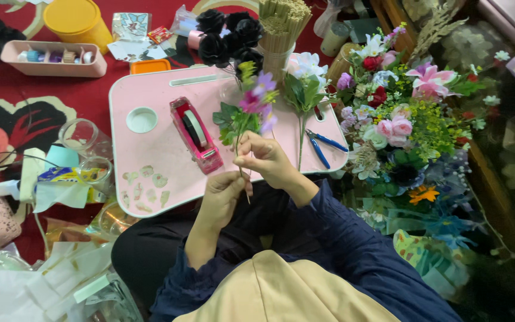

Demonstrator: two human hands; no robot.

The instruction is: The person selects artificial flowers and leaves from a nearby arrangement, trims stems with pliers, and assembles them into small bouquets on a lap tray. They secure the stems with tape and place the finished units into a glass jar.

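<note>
Both hands are held close together in front of the body. The left hand [222, 194] is curled shut, lower down. The right hand [264, 158] is kept just above it, with its fingers [244, 160] pinched together. Both arms are bent and covered by dark blue sleeves.

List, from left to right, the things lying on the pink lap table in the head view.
Round cup hollow → pink tape dispenser → purple flower sprig held by both hands, the left hand lower and the right hand above → white flower stem → blue-handled pliers.
</note>
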